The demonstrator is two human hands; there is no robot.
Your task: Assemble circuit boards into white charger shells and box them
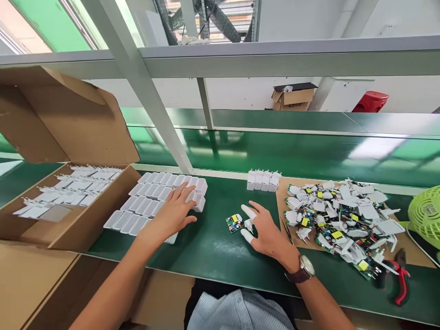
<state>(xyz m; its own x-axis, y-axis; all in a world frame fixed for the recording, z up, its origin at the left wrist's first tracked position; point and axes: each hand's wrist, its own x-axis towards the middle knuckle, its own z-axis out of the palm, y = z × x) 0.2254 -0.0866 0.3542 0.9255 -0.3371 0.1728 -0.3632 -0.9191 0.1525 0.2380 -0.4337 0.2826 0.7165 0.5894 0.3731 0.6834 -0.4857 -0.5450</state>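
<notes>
My left hand [172,211] reaches over rows of white plastic cases [147,198], its fingers spread across their right side. The cases stand close together on the green bench. My right hand [263,229] hovers low over the bench with white covers on the thumb and index finger. Those two fingers are apart, on either side of a small white plastic piece beside a circuit board [234,223] with a yellow component. Whether a fingertip touches that piece is hard to tell.
A heap of circuit boards with white parts [343,220] covers cardboard at the right, with tweezers [287,228] at its edge. Red-handled pliers [400,279] and a green fan [426,215] lie beyond. White cases [264,180] stand behind. An open carton [92,229] holds white units.
</notes>
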